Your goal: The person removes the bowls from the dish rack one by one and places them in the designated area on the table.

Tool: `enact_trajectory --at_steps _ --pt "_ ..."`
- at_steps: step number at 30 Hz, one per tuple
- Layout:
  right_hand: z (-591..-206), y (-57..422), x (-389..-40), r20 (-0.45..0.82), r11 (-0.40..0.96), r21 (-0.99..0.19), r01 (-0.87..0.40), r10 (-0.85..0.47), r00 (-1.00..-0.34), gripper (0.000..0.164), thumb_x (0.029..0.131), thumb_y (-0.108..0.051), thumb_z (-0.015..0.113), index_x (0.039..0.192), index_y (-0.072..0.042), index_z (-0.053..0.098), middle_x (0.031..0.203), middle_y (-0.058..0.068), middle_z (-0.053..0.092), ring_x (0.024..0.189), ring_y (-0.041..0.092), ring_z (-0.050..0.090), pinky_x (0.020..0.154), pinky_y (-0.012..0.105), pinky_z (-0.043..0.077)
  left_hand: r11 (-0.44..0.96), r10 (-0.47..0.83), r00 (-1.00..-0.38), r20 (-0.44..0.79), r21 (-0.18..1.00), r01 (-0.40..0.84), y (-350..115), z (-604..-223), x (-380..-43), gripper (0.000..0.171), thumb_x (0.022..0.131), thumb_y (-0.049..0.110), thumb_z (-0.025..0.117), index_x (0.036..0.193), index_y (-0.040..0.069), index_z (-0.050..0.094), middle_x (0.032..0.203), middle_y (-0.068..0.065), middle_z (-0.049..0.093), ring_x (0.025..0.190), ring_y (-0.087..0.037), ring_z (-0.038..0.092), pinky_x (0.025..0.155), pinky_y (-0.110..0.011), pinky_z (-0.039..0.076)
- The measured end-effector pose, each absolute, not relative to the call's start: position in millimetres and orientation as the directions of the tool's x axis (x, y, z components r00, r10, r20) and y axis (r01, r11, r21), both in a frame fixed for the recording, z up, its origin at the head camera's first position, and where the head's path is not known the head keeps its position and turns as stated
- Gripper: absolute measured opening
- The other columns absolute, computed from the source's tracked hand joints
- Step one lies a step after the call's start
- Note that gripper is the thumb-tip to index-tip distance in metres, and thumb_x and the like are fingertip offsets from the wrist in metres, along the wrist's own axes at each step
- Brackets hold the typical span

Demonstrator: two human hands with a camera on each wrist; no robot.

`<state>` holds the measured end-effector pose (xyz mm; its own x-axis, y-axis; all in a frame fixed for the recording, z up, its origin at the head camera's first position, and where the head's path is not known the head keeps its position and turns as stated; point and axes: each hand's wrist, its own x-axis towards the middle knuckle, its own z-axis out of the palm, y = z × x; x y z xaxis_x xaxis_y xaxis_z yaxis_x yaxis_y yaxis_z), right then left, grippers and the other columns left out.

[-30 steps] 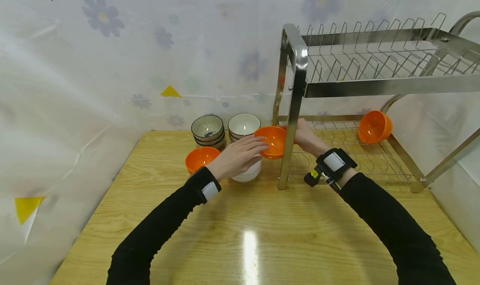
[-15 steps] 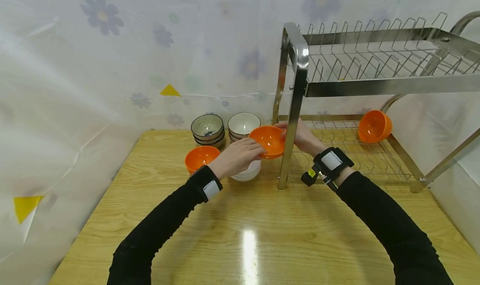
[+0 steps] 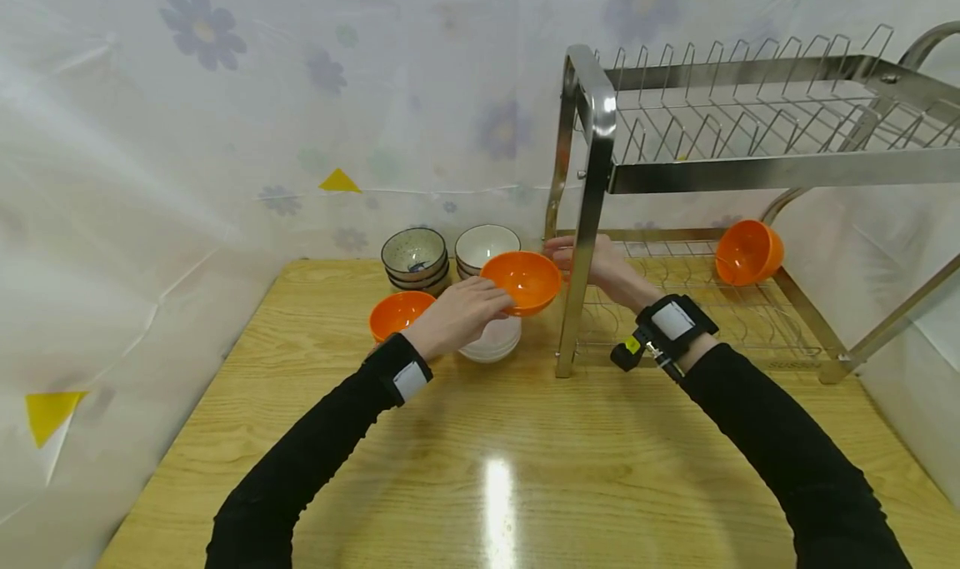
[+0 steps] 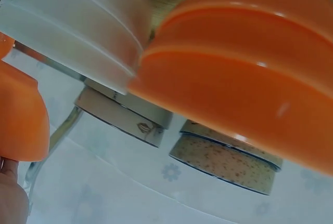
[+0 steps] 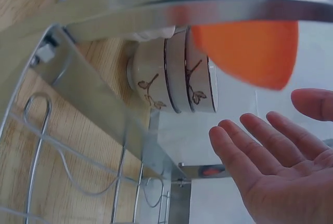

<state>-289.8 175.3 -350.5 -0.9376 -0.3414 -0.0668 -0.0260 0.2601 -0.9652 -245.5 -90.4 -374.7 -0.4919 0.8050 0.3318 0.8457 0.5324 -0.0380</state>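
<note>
My left hand [image 3: 457, 317] holds an orange bowl [image 3: 525, 282] by its near left rim, in the air above a stack of white bowls [image 3: 491, 341]. The left wrist view shows the thumb or fingers at the rim of that bowl [image 4: 21, 115]. Just right of the bowl, my right hand [image 3: 607, 271] reaches behind the rack's front left post. In the right wrist view its straight, spread fingers [image 5: 268, 141] hold nothing, and a gap parts them from the orange bowl [image 5: 250, 52].
A two-tier metal dish rack [image 3: 592, 219] stands on the right. On its lower tier, one orange bowl [image 3: 750, 254] leans at the right end. Left of the rack stand dark-rimmed white bowls [image 3: 487, 247], speckled green bowls [image 3: 414, 254] and more orange bowls [image 3: 397, 312].
The orange bowl has moved left with my left hand, away from the post. My right hand, at the bowl's right rim half a second ago, has come off it with fingers extended.
</note>
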Motion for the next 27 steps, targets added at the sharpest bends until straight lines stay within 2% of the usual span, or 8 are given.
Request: enact_trajectory --at_steps 2,5,8,11,18,22,25,27 --pt "-351 179 -290 -0.088 0.267 -0.964 -0.001 -0.323 -0.942 0.047 0.103 -0.016 0.055 0.144 0.006 0.048 0.151 0.026 0.048 0.131 0.035 0.058 0.091 0.026 0.060 0.541 0.797 -0.501 0.337 -0.033 0.840 -96 -375 -246 0.012 0.099 0.017 0.064 0.108 0.016 0.071 0.107 0.003 0.074 0.102 -0.017 0.067 0.101 -0.031 0.053" --pt "-352 184 -289 -0.106 0.248 -0.968 0.027 -0.315 -0.943 0.046 0.105 -0.018 0.049 0.144 0.007 0.046 0.153 0.026 0.044 0.137 0.037 0.051 0.103 0.034 0.055 0.554 0.784 -0.515 0.346 -0.016 0.833 -105 -376 -246 0.013 0.098 0.016 0.065 0.109 0.015 0.072 0.107 0.002 0.074 0.101 -0.018 0.067 0.100 -0.033 0.054" --pt "-353 190 -289 -0.106 0.233 -0.972 0.031 -0.317 -0.943 0.048 0.106 -0.020 0.046 0.145 0.008 0.042 0.155 0.027 0.040 0.140 0.039 0.046 0.116 0.048 0.044 0.577 0.767 -0.546 0.336 0.009 0.817 -114 -374 -245 0.014 0.098 0.014 0.066 0.110 0.015 0.071 0.107 0.002 0.074 0.102 -0.018 0.067 0.102 -0.034 0.053" --pt "-354 196 -288 -0.102 0.220 -0.975 0.029 -0.327 -0.940 0.051 0.108 -0.022 0.044 0.147 0.010 0.039 0.157 0.029 0.036 0.144 0.044 0.039 0.121 0.057 0.035 0.604 0.749 -0.579 0.321 0.029 0.797 -123 -372 -242 0.015 0.098 0.014 0.065 0.111 0.014 0.071 0.108 0.001 0.075 0.105 -0.019 0.068 0.105 -0.036 0.052" --pt "-353 205 -285 -0.127 0.243 -0.969 0.050 -0.312 -0.942 0.052 0.109 -0.021 0.040 0.153 0.006 0.034 0.159 0.028 0.034 0.141 0.042 0.043 0.120 0.055 0.037 0.629 0.731 -0.594 0.335 0.006 0.777 -142 -371 -241 0.015 0.097 0.011 0.067 0.112 0.012 0.069 0.109 -0.002 0.076 0.104 -0.023 0.067 0.107 -0.038 0.050" --pt "-352 209 -285 -0.140 0.242 -0.968 0.065 -0.308 -0.941 0.052 0.109 -0.016 0.038 0.155 0.006 0.029 0.158 0.029 0.034 0.123 0.023 0.057 0.119 0.053 0.039 0.647 0.721 -0.605 0.338 -0.015 0.763 -152 -373 -242 0.016 0.096 0.010 0.067 0.112 0.009 0.068 0.109 -0.006 0.076 0.103 -0.025 0.068 0.107 -0.041 0.051" --pt "-352 212 -284 -0.146 0.228 -0.971 0.076 -0.305 -0.941 0.052 0.109 -0.014 0.037 0.156 0.006 0.027 0.159 0.030 0.033 0.127 0.025 0.057 0.119 0.052 0.039 0.663 0.707 -0.619 0.342 -0.018 0.748 -159 -374 -242 0.016 0.095 0.011 0.069 0.111 0.007 0.069 0.108 -0.008 0.076 0.102 -0.027 0.068 0.104 -0.042 0.052" --pt "-352 213 -284 -0.154 0.219 -0.972 0.089 -0.300 -0.941 0.053 0.109 -0.013 0.037 0.156 0.007 0.024 0.160 0.030 0.029 0.140 0.038 0.047 0.120 0.052 0.038 0.667 0.700 -0.623 0.348 -0.007 0.745 -164 -375 -241 0.015 0.094 0.011 0.070 0.109 0.007 0.069 0.106 -0.007 0.076 0.099 -0.026 0.068 0.102 -0.042 0.053"
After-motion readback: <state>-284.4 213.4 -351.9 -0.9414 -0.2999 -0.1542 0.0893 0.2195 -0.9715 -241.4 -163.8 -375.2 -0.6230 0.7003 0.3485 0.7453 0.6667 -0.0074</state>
